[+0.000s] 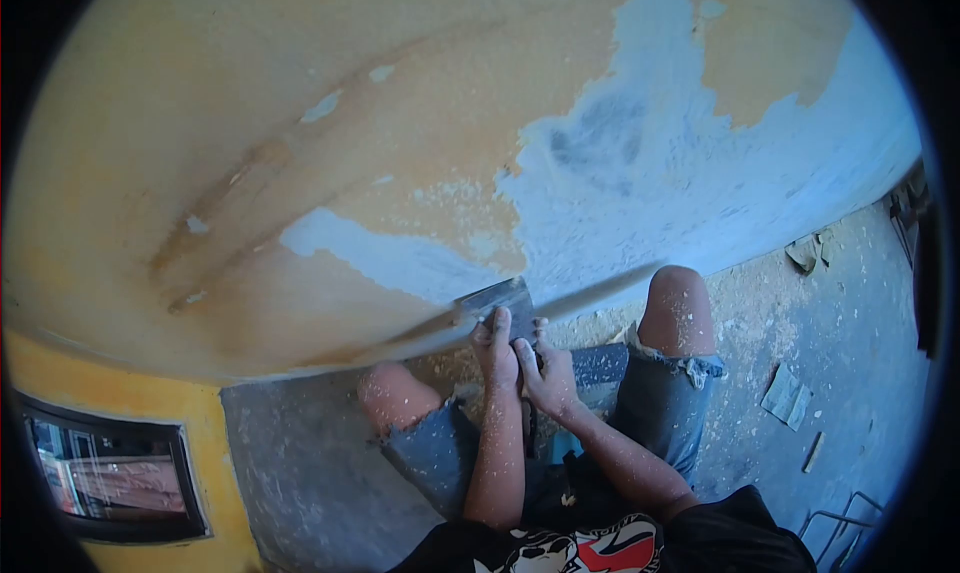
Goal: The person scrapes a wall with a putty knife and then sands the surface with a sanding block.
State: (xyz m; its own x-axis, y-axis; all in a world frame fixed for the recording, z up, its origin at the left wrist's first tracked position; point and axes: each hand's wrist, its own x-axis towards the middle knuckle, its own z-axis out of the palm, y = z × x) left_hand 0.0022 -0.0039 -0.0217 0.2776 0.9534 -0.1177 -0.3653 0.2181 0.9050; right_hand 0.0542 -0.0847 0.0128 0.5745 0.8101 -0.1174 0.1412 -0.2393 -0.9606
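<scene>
Grey, broad-bladed scraper (pixel 513 299) | at patchy wall (pixel 420 188) | hands (pixel 494 353) (pixel 549 381) together, clamped on it

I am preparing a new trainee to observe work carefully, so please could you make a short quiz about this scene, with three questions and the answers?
1. Multiple choice. Where is the flat-bladed tool?
A) Lying on the floor
B) In the left hand and the right hand together
C) Tucked under one arm

2. True or false? The legs of the jeans end in frayed edges, and the knees are bare.

3. Fill in the word. On the wall, the largest pale area lies toward the ____ side of the picture.

Key: 1. B; 2. True; 3. right
</scene>
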